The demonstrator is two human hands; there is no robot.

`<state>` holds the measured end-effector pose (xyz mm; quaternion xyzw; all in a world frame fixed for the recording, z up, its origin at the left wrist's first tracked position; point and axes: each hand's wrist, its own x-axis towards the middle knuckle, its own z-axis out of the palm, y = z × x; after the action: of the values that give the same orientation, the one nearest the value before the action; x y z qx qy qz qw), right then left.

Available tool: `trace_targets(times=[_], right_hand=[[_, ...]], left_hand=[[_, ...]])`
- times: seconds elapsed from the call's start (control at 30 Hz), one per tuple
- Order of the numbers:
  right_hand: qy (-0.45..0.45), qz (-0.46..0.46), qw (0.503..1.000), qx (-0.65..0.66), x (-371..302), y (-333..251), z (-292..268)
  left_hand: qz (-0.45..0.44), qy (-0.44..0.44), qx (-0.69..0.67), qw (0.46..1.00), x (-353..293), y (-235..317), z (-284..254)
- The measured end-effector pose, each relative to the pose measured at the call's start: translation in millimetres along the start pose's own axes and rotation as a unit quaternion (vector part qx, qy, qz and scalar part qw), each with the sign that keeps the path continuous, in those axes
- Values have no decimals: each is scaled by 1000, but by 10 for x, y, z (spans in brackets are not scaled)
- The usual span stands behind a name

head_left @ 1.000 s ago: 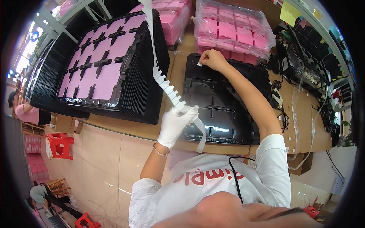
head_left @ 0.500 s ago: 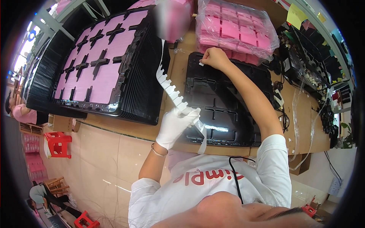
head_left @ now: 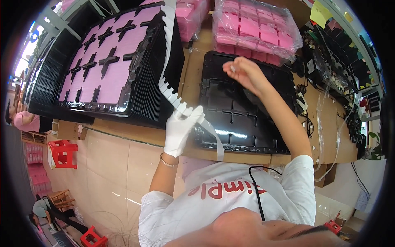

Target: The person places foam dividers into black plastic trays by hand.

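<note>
In a white glove, my left hand (head_left: pixel 182 123) is closed on a long white strip of stickers (head_left: pixel 166 88), whose one side is lined with small tabs. The strip runs up along the stack of black trays at the left, and its tail hangs below the hand toward my shirt. My bare right hand (head_left: pixel 247 73) is raised over the far part of a flat black plastic tray (head_left: pixel 245 119), fingers curled. A small white piece (head_left: pixel 233 69) shows at its fingertips, probably a sticker. The tray lies before me on the cardboard-covered table.
The tall stack of black trays (head_left: pixel 154 70) at the left has pink sheets (head_left: pixel 96 74) in its top. Plastic-wrapped pink packs (head_left: pixel 257 29) stand at the back. Cables and clutter (head_left: pixel 333 61) line the right. Red stools (head_left: pixel 62 153) and other people (head_left: pixel 26 121) are on the left.
My right hand has left the tray's far-left edge, moved right and turned its palm up. My left hand has shifted slightly left and up, and the strip now hangs nearer the tray stack.
</note>
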<state>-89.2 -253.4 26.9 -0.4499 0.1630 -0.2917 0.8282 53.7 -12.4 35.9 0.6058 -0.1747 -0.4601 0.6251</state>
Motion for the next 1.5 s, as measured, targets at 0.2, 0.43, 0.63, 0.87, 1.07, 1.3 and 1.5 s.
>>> trace_targets(times=[0.2, 0.43, 0.63, 0.87, 1.07, 1.3, 1.5], right_hand=[[-20, 140, 970, -199, -905, 410, 820], [4, -168, 859, -484, -1175, 498, 1030], [-86, -117, 872, -467, -1192, 382, 997], [-103, -19, 756, -646, -1013, 483, 903], [-73, -28, 759, -646, -984, 558, 870], [-80, 1, 755, -650, -964, 499, 920], [-80, 3, 760, -645, -965, 532, 915]], left_hand=[[4, -22, 24, 999, -120, 59, 57], [8, -26, 1, 1000, -209, -63, -19], [26, 3, 19, 999, -267, -92, -248], [7, 9, 56, 998, -360, -109, -275], [-7, -28, 57, 998, -350, -161, -293], [-11, -32, 63, 997, -324, -178, -285], [3, -10, 76, 997, -321, -178, -295]])
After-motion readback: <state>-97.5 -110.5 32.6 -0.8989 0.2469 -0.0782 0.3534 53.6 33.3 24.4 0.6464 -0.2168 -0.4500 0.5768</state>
